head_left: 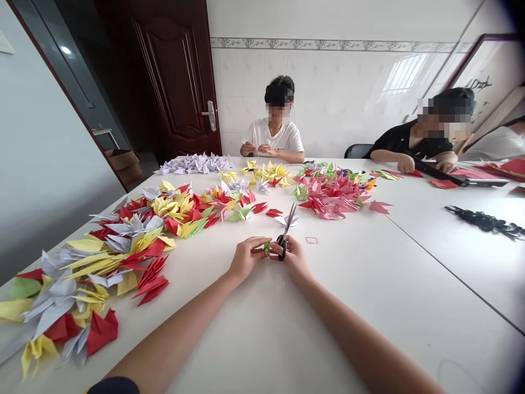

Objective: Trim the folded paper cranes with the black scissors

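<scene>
Both my hands meet over the middle of the white table point(246, 328). My left hand point(247, 257) pinches a small green folded paper piece point(267, 247), mostly covered by fingers. In my right hand point(294, 256) are black-handled scissors point(282, 243), their blades pointing up and away from me. The right fingertips come close to the green piece; whether they touch it I cannot tell. Just beyond the scissors lie a white folded paper crane point(283, 220) and a red one point(274, 213). A small red square outline point(311, 240) lies right of my right hand.
Folded paper cranes in red, yellow and white point(123, 235) spread along the left side. Pink cranes point(328, 191) and white cranes point(197, 164) are heaped farther back. A person in white point(274, 134) and a person in black point(406, 142) sit opposite. A black stringy bundle point(488, 221) lies right.
</scene>
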Available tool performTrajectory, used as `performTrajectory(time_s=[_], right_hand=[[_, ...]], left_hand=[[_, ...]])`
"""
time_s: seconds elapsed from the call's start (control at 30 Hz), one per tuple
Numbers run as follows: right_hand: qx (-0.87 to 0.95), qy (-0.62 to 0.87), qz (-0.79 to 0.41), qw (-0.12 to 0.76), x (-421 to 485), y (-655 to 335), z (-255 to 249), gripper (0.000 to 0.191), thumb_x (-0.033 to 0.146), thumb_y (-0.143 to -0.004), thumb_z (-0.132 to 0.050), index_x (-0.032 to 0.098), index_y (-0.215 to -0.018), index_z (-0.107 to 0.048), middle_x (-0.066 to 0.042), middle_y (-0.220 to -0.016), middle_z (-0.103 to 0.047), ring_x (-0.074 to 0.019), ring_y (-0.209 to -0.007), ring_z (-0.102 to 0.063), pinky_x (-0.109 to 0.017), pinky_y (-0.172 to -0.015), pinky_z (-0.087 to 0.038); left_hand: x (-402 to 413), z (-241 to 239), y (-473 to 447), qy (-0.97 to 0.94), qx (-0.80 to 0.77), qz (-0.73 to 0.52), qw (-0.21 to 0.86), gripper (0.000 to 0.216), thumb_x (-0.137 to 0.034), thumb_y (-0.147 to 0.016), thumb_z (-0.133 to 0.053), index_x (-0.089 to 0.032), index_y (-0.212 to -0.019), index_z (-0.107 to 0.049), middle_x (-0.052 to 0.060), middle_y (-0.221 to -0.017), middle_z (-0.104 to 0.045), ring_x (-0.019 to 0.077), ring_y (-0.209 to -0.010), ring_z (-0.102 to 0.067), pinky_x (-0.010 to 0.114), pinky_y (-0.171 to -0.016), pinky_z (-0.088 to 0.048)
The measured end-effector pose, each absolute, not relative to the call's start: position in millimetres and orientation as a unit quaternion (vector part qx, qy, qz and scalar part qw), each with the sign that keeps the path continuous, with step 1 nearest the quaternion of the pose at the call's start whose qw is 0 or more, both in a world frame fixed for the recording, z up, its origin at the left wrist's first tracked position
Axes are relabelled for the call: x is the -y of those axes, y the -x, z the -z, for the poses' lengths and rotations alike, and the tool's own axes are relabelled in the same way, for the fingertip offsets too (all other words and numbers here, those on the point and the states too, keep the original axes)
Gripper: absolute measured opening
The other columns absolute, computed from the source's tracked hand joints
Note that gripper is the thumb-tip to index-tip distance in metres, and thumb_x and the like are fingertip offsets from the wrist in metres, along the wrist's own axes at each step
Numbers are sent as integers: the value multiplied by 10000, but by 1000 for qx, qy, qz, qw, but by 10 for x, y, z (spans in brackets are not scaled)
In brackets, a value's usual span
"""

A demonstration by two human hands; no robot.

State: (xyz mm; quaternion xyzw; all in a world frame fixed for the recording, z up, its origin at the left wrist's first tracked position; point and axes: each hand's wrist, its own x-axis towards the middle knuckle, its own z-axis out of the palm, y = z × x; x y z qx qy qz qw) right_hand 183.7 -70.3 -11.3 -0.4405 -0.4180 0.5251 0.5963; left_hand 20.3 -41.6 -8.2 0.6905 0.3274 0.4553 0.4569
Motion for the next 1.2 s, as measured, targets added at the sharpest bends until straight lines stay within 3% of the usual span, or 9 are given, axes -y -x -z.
performTrajectory(time_s=[0.17, 0.27, 0.4, 0.63, 0.9, 1.2], right_hand=[[426, 433, -516, 605, 724, -1830, 105, 397, 449, -654, -839, 214, -828, -571, -22, -875, -703, -193, -775, -679, -364, -718, -592], [428, 424, -521, 605, 722, -1842, 103, 376, 424, -664, -829, 218, -837, -567, -20, -855, -692, -193, -776, -679, -376, -738, -600], [420, 431, -520, 606, 705, -1861, 117, 379, 409, -641, -824, 222, -841, -562, -29, -845, -703, -209, -800, -690, -367, -715, -601], [374, 422, -532, 631, 652, -1905, 136, 333, 303, -597, -831, 218, -774, -562, -14, -786, -706, -195, -783, -689, -395, -823, -592], [352, 406, -546, 643, 608, -1941, 169, 301, 275, -601, -832, 214, -770, -591, -3, -771, -678, -180, -762, -672, -388, -821, -592], [364, 413, -533, 643, 625, -1942, 178, 265, 262, -630, -815, 210, -764, -593, 5, -750, -676, -164, -730, -661, -350, -767, -583]], left_hand=[[425, 80, -193, -721, -341, -448, 404, 288, -316, -839, -703, -271, -1122, -740, 82, -1213, -655, 273, -1117, -631, 393, -910, -572], [403, 101, -196, -702, -324, -451, 446, 333, -286, -807, -723, -257, -1139, -730, 87, -1246, -630, 277, -1130, -624, 390, -900, -577], [394, 64, -173, -671, -298, -429, 525, 553, -234, -700, -786, -228, -1241, -673, 103, -1333, -578, 283, -1169, -600, 375, -932, -557], [376, -35, -137, -602, -326, -427, 590, 585, -412, -777, -742, -212, -1311, -610, 126, -1350, -585, 289, -1153, -608, 375, -956, -513], [321, -24, -128, -513, -308, -442, 668, 464, -479, -795, -708, -172, -1142, -680, 93, -1035, -691, 239, -988, -654, 343, -861, -545], [286, -39, -96, -457, -291, -459, 704, 412, -398, -748, -784, -170, -1087, -731, 83, -966, -701, 234, -956, -651, 366, -882, -516]])
